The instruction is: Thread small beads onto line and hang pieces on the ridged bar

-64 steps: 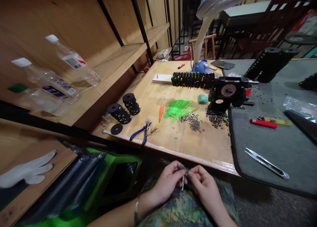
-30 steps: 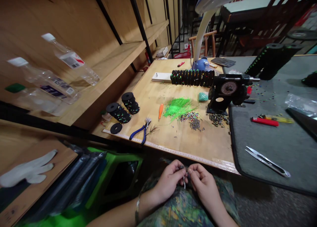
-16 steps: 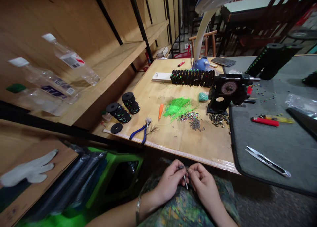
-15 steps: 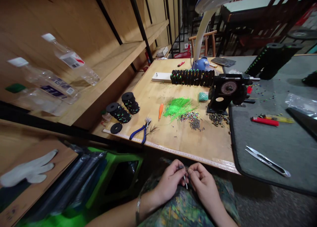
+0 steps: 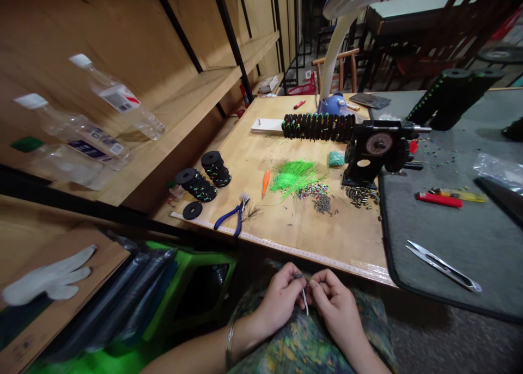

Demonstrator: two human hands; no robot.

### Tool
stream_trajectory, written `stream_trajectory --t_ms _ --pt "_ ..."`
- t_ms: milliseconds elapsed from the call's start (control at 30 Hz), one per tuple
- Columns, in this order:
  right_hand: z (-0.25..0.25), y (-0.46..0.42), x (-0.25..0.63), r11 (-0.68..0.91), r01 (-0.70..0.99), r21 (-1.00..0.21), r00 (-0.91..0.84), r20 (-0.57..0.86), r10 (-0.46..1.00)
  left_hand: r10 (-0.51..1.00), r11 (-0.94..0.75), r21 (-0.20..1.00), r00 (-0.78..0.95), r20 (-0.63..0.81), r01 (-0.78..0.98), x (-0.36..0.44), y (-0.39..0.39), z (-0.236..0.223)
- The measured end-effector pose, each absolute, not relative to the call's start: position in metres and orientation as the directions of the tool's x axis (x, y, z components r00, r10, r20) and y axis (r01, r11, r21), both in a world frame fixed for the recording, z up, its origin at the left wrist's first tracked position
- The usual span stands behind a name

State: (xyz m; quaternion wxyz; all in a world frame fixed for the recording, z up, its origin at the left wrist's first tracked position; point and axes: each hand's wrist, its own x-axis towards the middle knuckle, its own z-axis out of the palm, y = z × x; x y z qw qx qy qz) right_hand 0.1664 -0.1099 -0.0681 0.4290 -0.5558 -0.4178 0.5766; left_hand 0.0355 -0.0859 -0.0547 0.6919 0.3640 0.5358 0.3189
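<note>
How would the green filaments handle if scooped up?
The green filaments look thin and light, so they'd probably flex rather than stay rigid. They lie in a loose, unbound heap on the board, so strands would likely slip apart and spill instead of lifting as one mass.

Two hands (image 5: pixel 280 303) hold one thin white strand (image 5: pixel 304 302). The table (image 5: pixel 347 243) carries two stacks of black discs (image 5: pixel 211 170), one loose black disc (image 5: pixel 192 210), one pair of blue-handled pliers (image 5: pixel 231 220) and one orange-handled tool (image 5: pixel 266 183). Far left, the shelf (image 5: pixel 183 112) holds three plastic bottles (image 5: pixel 77 124). Right lies one pair of thread snips (image 5: pixel 443 273).
</note>
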Motion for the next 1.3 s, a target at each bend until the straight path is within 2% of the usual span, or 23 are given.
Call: stream_trajectory --t_ms 167,367,700,900,1033,1167,1300 --pt "-0.071 -0.111 0.168 -0.277 -0.004 -0.961 -0.021 -0.277 0.961 0.825 0.547 0.833 0.222 -0.519 -0.086 0.035 -0.086 -0.057" --pt "-0.069 -0.110 0.167 -0.305 -0.059 -0.951 -0.021 -0.304 0.952 0.840 0.524 0.845 0.232 -0.491 -0.109 0.036 -0.086 -0.053" --pt "-0.074 -0.110 0.168 -0.340 -0.092 -0.936 -0.003 -0.341 0.940 0.844 0.490 0.871 0.272 -0.463 -0.036 0.035 -0.087 -0.049" --pt "-0.069 -0.113 0.168 -0.241 0.005 -0.970 -0.018 -0.241 0.970 0.820 0.542 0.838 0.257 -0.512 -0.060 0.036 -0.085 -0.056" --pt "-0.067 -0.112 0.169 -0.232 0.011 -0.973 -0.021 -0.232 0.972 0.799 0.585 0.799 0.268 -0.539 -0.138 0.036 -0.085 -0.059" --pt "-0.070 -0.109 0.169 -0.287 -0.056 -0.956 -0.004 -0.287 0.958 0.797 0.596 0.768 0.281 -0.534 -0.232 0.036 -0.085 -0.056" --pt "-0.069 -0.108 0.169 -0.329 -0.109 -0.938 0.008 -0.332 0.943 0.816 0.545 0.832 0.295 -0.497 -0.107 0.036 -0.083 -0.048"
